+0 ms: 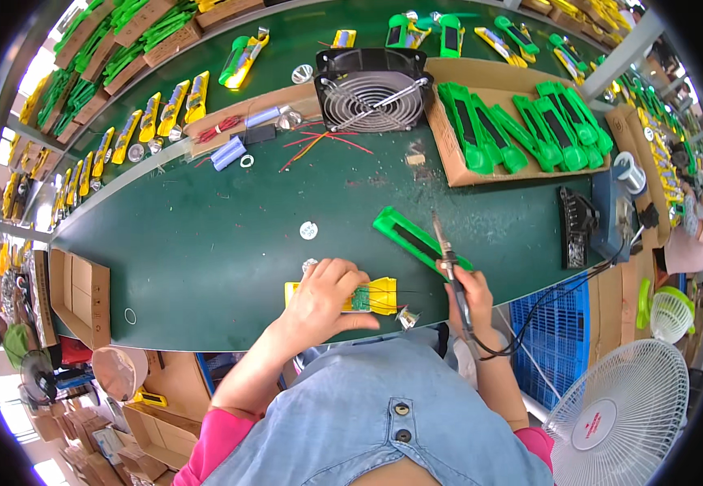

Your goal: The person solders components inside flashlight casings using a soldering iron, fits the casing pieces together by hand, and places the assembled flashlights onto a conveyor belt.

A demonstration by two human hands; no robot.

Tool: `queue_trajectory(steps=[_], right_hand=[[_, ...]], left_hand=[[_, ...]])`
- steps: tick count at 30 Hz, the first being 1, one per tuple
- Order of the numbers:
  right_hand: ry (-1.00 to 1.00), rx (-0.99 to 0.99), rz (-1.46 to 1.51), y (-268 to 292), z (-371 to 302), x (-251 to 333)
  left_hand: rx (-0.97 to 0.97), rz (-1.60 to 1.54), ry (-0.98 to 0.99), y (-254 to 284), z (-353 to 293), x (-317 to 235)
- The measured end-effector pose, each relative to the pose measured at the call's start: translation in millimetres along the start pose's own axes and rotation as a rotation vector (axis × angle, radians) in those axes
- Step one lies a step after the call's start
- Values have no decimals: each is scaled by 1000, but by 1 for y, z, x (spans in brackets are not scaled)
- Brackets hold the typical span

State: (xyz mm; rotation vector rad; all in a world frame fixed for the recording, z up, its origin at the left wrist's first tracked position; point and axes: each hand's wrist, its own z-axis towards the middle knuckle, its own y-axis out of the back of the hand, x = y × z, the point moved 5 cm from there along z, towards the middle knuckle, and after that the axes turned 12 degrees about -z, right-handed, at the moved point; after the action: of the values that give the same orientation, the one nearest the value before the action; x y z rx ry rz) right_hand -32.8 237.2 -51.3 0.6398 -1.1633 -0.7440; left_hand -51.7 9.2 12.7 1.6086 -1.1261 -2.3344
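My left hand [325,296] is closed over a yellow plastic housing [383,296] at the table's near edge, covering its left half. Inside the housing a green circuit board [358,300] with thin dark wires shows beside my fingers. A small shiny reflector cup [406,317] lies off its right end. In my right hand [471,298] is a soldering iron [448,254], gripped by the handle, its tip pointing up and away, apart from the board. A green casing [402,230] with a black strip lies beneath the iron, its near end partly hidden by my right hand.
A black-framed fan [373,91] stands at the back, beside a cardboard tray [462,176] of green casings. Blue cells [227,153] and red wires [309,146] lie left of it. At right are a solder spool [629,172] and a blue box [611,212]; the iron's cable [521,336] hangs below.
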Motion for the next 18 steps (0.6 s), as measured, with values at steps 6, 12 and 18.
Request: queue_trajectory(steps=[6, 12, 18], right_hand=[[187, -184, 80, 4, -5, 14], [-64, 37, 381, -7, -3, 13], [195, 167, 337, -6, 5, 25]], left_hand=[[-44, 152, -47, -44, 8, -11], [-181, -568, 134, -38, -5, 1], [-377, -834, 167, -18, -13, 12]])
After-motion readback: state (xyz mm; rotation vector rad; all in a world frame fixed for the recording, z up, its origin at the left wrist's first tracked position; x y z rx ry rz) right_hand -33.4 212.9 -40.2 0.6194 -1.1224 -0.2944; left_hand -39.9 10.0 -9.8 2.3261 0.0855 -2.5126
